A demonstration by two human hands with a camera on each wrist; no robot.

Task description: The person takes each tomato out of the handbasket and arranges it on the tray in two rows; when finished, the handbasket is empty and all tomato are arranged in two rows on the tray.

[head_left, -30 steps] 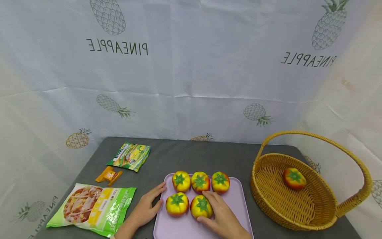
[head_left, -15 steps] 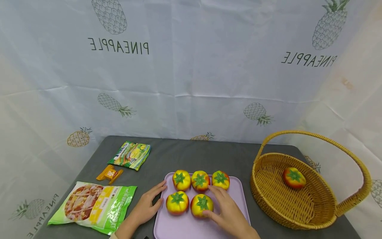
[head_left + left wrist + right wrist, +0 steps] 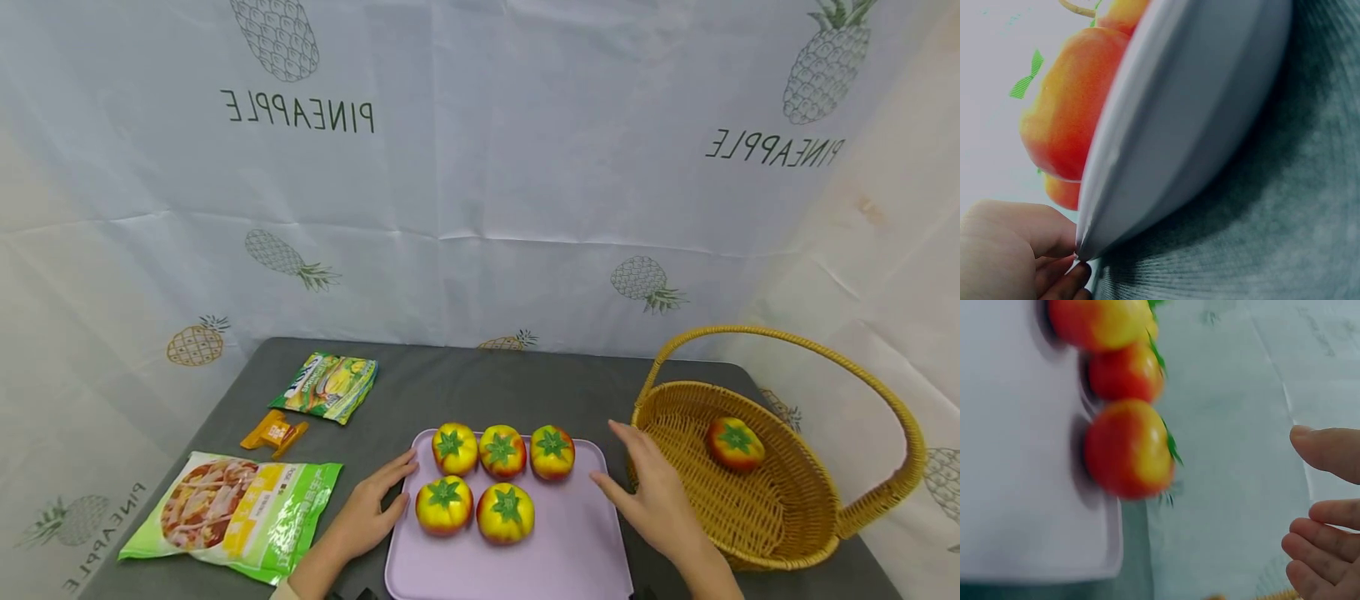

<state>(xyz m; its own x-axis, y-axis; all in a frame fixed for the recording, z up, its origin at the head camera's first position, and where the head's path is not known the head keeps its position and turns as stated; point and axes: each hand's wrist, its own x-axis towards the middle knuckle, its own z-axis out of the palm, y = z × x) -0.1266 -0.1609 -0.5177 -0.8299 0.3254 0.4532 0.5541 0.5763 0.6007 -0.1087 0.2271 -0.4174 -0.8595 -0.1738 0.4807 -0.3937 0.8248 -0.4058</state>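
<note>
A lilac tray holds several red-and-yellow persimmon-like fruits with green star-shaped tops, among them the front right one and the back right one. At the tray's left rim, the fingers and thumb of my left hand touch the edge, loosely extended. My right hand is spread with nothing in it, between the tray's right rim and the wicker basket. Inside that basket lies another such fruit. In the right wrist view, my right hand's thumb and fingers stand apart.
Left of the tray lie a large green food bag, an orange-wrapped piece and a green-yellow packet. The basket's tall handle arches over its opening. A pineapple-print cloth hangs behind the grey table.
My right hand has let go of the front right fruit, lifted off it and moved right toward the basket. The left hand stays at the tray's rim.
</note>
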